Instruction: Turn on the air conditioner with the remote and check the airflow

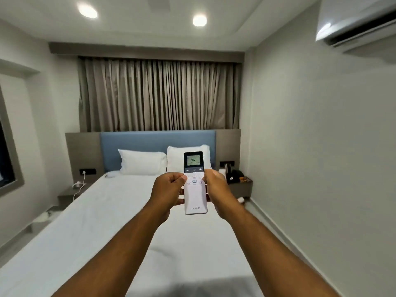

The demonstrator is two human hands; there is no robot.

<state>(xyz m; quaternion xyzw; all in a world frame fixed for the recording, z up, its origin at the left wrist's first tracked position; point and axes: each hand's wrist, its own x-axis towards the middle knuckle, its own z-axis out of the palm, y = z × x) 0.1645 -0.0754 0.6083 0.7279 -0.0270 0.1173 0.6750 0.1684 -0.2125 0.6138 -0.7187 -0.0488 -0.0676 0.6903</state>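
Note:
A white remote point(195, 198) with a dark top stands upright in front of me, held by both hands over the bed. Its lit screen reads 24. My left hand point(168, 190) grips its left side, the thumb resting on the upper left buttons. My right hand point(216, 189) wraps its right side. The white air conditioner point(355, 20) hangs high on the right wall at the frame's top right corner, with its dark outlet slot showing open along the bottom.
A bed point(102, 221) with white sheet and two pillows point(142, 161) fills the middle. Bedside shelves flank it: the left one point(68, 195) has a plugged charger cable, the right one point(240, 185) a kettle and small items. Closed curtains point(159, 95) hang behind the blue headboard.

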